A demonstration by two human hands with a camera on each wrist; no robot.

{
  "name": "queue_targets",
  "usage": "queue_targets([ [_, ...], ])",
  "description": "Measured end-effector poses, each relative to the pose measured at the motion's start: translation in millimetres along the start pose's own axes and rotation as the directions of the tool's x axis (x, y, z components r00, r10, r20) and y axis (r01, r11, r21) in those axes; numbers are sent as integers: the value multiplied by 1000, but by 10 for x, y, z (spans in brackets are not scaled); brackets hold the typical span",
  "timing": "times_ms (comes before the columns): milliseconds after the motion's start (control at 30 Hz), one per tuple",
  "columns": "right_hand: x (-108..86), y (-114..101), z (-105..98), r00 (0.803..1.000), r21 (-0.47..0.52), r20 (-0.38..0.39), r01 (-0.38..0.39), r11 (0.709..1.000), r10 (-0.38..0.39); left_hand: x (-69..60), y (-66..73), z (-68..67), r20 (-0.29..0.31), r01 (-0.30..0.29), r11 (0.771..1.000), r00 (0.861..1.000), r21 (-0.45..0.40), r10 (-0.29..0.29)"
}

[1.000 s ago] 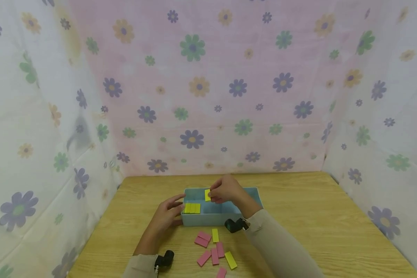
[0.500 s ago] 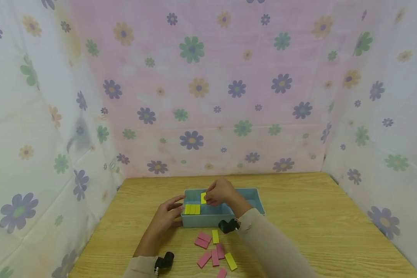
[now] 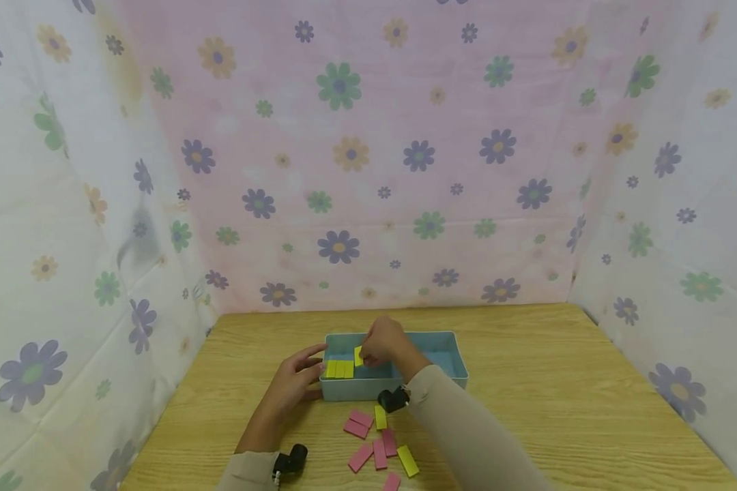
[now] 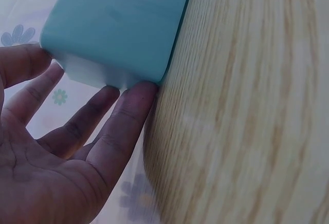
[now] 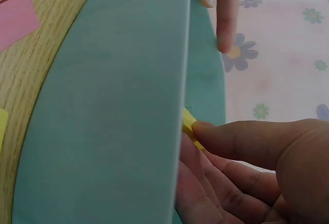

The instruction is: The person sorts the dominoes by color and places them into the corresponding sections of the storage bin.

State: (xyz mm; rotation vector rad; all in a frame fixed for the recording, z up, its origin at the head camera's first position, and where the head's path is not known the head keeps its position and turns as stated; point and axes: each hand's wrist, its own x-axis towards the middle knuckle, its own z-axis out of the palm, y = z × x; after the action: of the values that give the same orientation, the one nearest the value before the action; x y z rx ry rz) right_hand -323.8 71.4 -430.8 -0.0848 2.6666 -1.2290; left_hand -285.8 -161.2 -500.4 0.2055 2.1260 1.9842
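Observation:
A light blue plastic box (image 3: 353, 390) with an inner divider sits on the wooden table. Several yellow tiles (image 3: 340, 369) stand in a row at its front left corner. Inside the left part of the box my right hand (image 3: 385, 341) pinches another yellow tile (image 3: 359, 356), slightly tilted, between thumb and fingers; the right wrist view shows only a sliver of this yellow tile (image 5: 190, 125) beyond the box wall (image 5: 108, 100). My left hand (image 3: 293, 378) touches the box's left end with spread, mostly straight fingers, their tips against the outer wall in the left wrist view.
In front of the box lie several loose pink tiles (image 3: 360, 457) and two yellow tiles, one (image 3: 381, 417) close to the box and one (image 3: 408, 461) nearer me. Flowered cloth (image 3: 368, 170) walls the table (image 3: 528, 382) at the back and both sides.
My right hand has moved left and down into the box with the yellow tile, nearer to the row of yellow tiles. The left hand has stayed at the box's left end.

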Motion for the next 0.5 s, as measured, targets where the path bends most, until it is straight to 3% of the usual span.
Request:
queue_targets([
  [500, -1, -95, 106, 998, -226, -33, -60, 972, 54, 0, 0, 1, -18, 10, 1000, 1000, 19, -9],
])
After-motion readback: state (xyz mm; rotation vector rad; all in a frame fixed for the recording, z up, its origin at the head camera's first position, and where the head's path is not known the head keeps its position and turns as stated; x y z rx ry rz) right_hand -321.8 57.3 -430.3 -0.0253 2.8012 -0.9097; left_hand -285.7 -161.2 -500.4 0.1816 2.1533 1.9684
